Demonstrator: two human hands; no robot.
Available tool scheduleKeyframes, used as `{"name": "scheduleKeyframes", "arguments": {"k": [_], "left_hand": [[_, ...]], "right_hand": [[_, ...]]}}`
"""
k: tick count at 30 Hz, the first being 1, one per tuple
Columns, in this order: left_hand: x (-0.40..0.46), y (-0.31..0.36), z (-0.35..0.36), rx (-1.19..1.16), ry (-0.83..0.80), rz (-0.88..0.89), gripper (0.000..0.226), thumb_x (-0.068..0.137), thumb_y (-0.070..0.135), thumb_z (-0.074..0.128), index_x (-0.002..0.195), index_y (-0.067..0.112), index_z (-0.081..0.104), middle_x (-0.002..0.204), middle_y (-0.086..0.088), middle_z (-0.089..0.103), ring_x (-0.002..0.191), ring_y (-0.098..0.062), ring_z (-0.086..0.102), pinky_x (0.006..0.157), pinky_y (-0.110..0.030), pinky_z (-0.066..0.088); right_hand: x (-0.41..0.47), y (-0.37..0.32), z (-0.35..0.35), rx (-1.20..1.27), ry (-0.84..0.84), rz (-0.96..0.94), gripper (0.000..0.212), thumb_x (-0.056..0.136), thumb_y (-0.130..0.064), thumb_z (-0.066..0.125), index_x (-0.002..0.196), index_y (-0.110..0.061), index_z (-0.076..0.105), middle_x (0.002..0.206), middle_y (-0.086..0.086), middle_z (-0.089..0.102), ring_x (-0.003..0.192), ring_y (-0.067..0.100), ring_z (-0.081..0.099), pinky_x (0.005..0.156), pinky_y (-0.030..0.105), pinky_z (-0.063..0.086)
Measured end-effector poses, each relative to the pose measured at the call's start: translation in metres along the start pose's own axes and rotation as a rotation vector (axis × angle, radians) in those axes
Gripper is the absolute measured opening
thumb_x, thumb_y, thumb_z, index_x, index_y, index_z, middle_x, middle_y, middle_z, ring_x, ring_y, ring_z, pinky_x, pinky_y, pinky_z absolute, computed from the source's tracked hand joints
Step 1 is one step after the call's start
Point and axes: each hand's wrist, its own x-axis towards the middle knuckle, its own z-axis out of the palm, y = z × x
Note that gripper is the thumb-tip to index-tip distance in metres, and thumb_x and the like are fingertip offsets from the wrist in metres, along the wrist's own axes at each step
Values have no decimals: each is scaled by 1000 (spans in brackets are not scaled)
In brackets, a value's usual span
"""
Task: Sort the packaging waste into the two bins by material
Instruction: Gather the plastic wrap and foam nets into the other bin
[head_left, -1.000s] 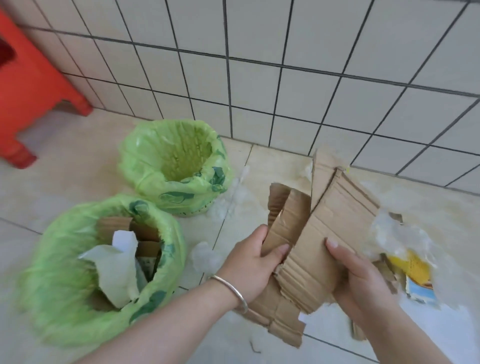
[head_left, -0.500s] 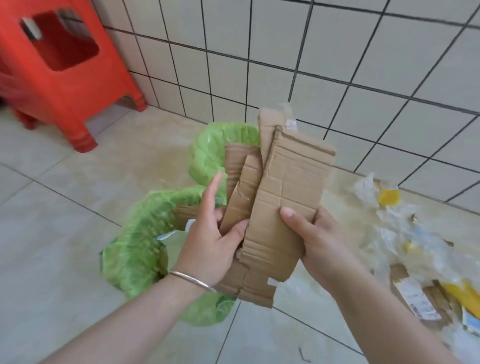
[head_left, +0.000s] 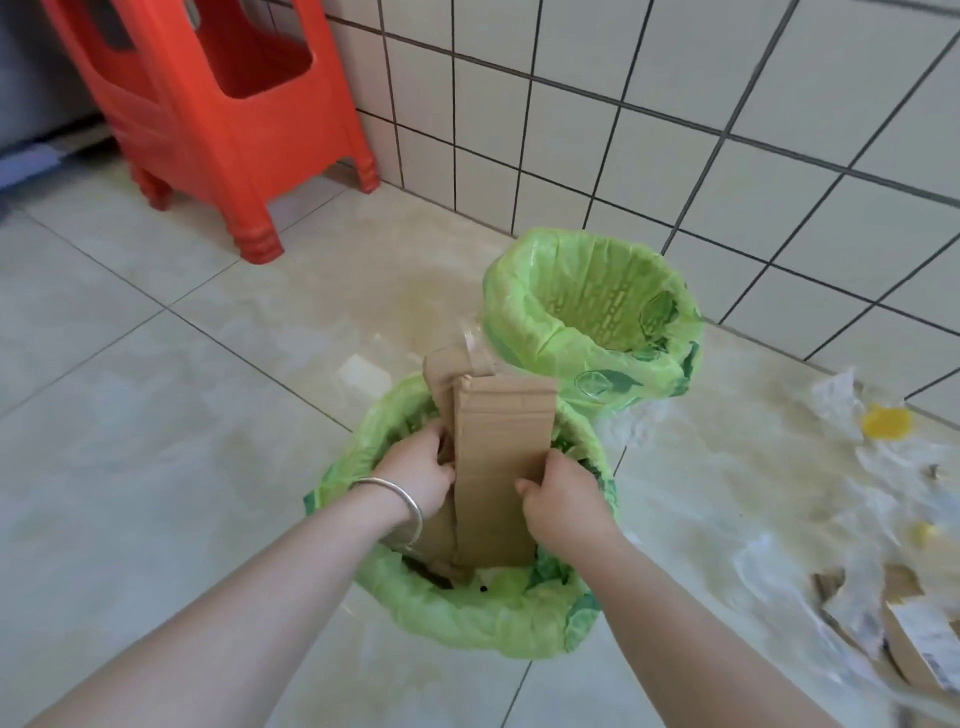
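Observation:
A bundle of brown cardboard pieces (head_left: 498, 457) stands upright with its lower end inside the near green-lined bin (head_left: 467, 623). My left hand (head_left: 415, 470) grips the bundle's left edge and my right hand (head_left: 563, 499) grips its right edge, both over the bin's mouth. More cardboard shows dark at the bottom of that bin. The far green-lined bin (head_left: 597, 312) stands behind it by the wall, and nothing shows inside it.
Clear plastic film, yellow scraps (head_left: 885, 422) and torn cardboard (head_left: 914, 649) litter the floor at the right. A red plastic stool (head_left: 208, 104) stands at the back left against the tiled wall. Bare floor tiles lie to the left.
Both hands have carried the cardboard bundle left and down from chest height into the near bin's mouth. The view has swung left, so the loose waste now lies at the right edge.

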Motion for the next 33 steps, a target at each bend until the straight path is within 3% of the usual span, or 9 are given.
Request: {"name": "scheduleKeyframes", "arguments": {"k": [3, 6, 10, 12, 15, 22, 26, 30, 33], "left_hand": [[8, -5, 15, 193, -147, -61, 30, 88, 14, 46, 117, 11, 54, 116, -13, 63, 106, -30, 58, 85, -31, 44], [11, -5, 32, 502, -348, -118, 29, 91, 12, 44, 116, 3, 57, 123, -16, 59, 113, -30, 57, 90, -33, 45], [15, -7, 47, 682, -451, -139, 32, 90, 9, 46, 120, 1, 55, 126, -15, 57, 114, -30, 57, 90, -35, 47], [15, -6, 52, 850, -474, -140, 34, 90, 7, 44, 122, 2, 54, 130, -13, 54, 117, -29, 54, 91, -37, 46], [15, -7, 60, 926, -418, -191, 37, 93, 6, 38, 127, 8, 51, 137, -6, 50, 124, -23, 49, 96, -35, 43], [-2, 19, 19, 839, -176, -191, 28, 90, 15, 44, 110, 8, 62, 117, -10, 63, 99, -25, 60, 74, -30, 44], [-25, 63, -13, 1118, -104, 22, 28, 89, 32, 46, 104, 18, 64, 105, -3, 65, 93, -25, 62, 63, -29, 40], [-43, 117, 7, 960, -104, 291, 26, 87, 39, 41, 100, 27, 59, 103, -1, 65, 86, -24, 60, 64, -28, 45], [-51, 162, 52, 806, -111, 391, 17, 85, 34, 43, 87, 27, 58, 94, -3, 66, 81, -26, 60, 61, -28, 44]], "right_hand": [[13, 2, 6, -371, -149, 76, 23, 94, -16, 44, 111, -2, 52, 104, 11, 58, 86, 24, 56, 68, 29, 42], [22, 5, 18, -753, -395, 67, 24, 91, -5, 44, 109, -1, 60, 70, 6, 45, 58, 17, 42, 69, 27, 43], [27, 12, 35, -945, -544, 57, 27, 89, -3, 45, 112, -1, 60, 72, 9, 45, 80, 25, 55, 77, 33, 45], [27, 15, 44, -934, -540, 80, 29, 90, -4, 45, 115, -2, 58, 101, 13, 58, 108, 29, 56, 81, 34, 46], [26, 17, 53, -899, -495, 146, 32, 90, -6, 45, 120, -4, 56, 129, 13, 52, 118, 28, 51, 87, 33, 46], [8, 2, 30, -657, -223, 141, 31, 88, 1, 45, 114, -3, 60, 122, 11, 59, 110, 25, 58, 73, 31, 46], [-9, -7, 0, -513, -65, -6, 24, 87, -4, 48, 107, -5, 62, 112, 11, 63, 102, 25, 62, 65, 30, 45], [-31, 16, -56, -249, 80, -115, 20, 89, -15, 45, 98, -6, 60, 86, 9, 54, 84, 28, 58, 61, 28, 38], [-48, 63, -101, -99, 206, -73, 23, 86, -18, 44, 96, -8, 62, 92, 13, 60, 78, 29, 52, 62, 28, 36]]}}
